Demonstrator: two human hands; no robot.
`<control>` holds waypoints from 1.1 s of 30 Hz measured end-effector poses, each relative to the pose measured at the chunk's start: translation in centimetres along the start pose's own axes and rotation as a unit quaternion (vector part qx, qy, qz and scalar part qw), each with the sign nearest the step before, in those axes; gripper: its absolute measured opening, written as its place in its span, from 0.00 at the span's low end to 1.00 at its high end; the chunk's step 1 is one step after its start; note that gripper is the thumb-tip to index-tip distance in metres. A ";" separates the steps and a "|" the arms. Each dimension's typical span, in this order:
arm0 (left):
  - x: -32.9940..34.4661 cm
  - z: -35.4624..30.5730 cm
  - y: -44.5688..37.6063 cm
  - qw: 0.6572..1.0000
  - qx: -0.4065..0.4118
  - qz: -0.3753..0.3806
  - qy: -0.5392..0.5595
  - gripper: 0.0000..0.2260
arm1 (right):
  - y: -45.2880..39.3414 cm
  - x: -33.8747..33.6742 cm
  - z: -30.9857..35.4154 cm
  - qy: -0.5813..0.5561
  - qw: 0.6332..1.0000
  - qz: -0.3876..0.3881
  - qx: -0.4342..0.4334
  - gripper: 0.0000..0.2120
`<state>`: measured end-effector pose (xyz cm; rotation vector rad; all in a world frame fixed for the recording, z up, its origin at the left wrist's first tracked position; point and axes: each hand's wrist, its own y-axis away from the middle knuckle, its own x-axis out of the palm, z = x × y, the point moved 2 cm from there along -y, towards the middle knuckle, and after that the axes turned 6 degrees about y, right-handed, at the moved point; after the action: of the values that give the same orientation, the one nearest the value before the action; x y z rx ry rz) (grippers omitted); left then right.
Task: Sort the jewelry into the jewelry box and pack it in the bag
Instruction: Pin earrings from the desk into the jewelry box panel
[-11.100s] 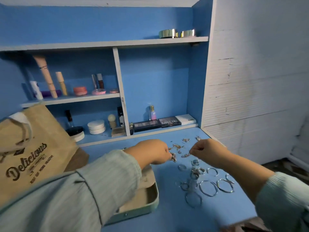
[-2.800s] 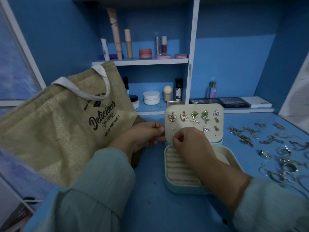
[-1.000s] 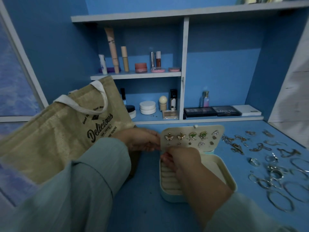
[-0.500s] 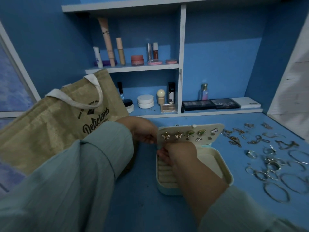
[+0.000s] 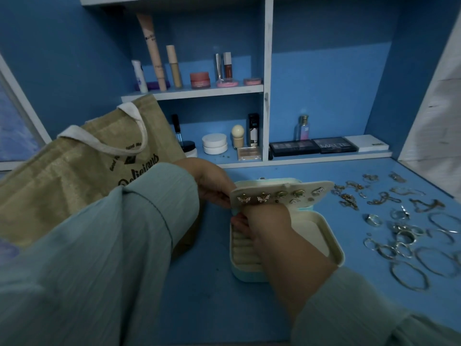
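From the head view, the jewelry box is seen open on the blue table, its earring panel tilted forward over the tray. The panel's left edge is pinched by the left hand; the lower edge is gripped by the right hand, fingers curled at it. Butterfly and green studs are seen pinned across the panel. Loose jewelry, rings, chains and bangles, is spread on the table to the right of the box. The burlap bag is propped at the left, behind the left sleeve. Cosmetics are lined up on the shelves behind.
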<state>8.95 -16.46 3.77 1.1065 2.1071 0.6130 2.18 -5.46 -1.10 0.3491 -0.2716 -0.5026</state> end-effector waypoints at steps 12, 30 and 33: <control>0.4 -1.0 0.4 0.994 0.011 0.008 -0.105 0.09 | 0.3 0.3 0.4 -0.049 0.999 -0.002 0.024 0.09; 0.1 0.8 -1.0 0.999 0.043 0.014 -0.020 0.09 | 0.1 0.2 0.5 -0.023 0.998 0.036 0.044 0.11; 0.1 0.7 -0.8 0.999 0.041 0.014 -0.023 0.09 | 0.1 0.2 0.5 -0.019 0.999 0.029 0.038 0.11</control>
<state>8.97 -16.68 2.76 1.1863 2.0969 0.5146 2.24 -5.62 -0.58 0.4047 -0.3371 -0.4421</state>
